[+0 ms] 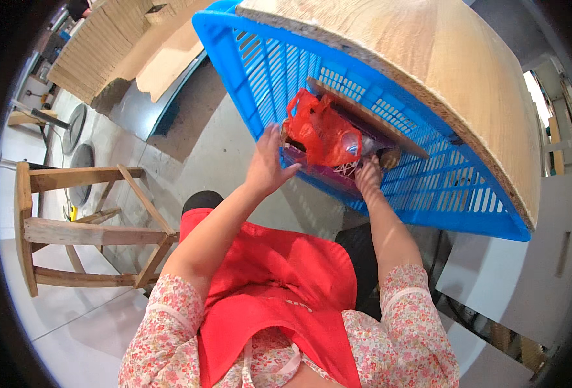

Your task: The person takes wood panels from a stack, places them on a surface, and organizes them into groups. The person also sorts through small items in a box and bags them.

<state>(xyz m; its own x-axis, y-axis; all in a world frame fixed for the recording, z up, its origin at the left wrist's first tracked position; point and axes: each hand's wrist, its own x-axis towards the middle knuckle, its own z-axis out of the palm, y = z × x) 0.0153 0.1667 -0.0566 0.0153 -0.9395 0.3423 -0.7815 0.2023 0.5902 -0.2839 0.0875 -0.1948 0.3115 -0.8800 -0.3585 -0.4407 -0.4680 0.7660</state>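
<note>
A blue slatted plastic basket (480, 197) stands in front of me, partly covered by a wooden board (441, 58). Inside it lies a crumpled red plastic bag (321, 129), with purple wrapping (328, 179) around and below. My right hand (368, 176) reaches over the near rim, its fingers bent together beside the bag among small things; what they hold is too small to make out. At the basket's near left edge, my left hand (268, 165) is open, thumb apart from the raised fingers, with nothing in it.
A wooden strip (370, 119) lies inside the basket behind the bag. To my left is a wooden stool frame (95, 231) on its side. Stacked cardboard (101, 48) sits at the far left, near round dark bases (79, 155). Pale panels (512, 265) are on the right.
</note>
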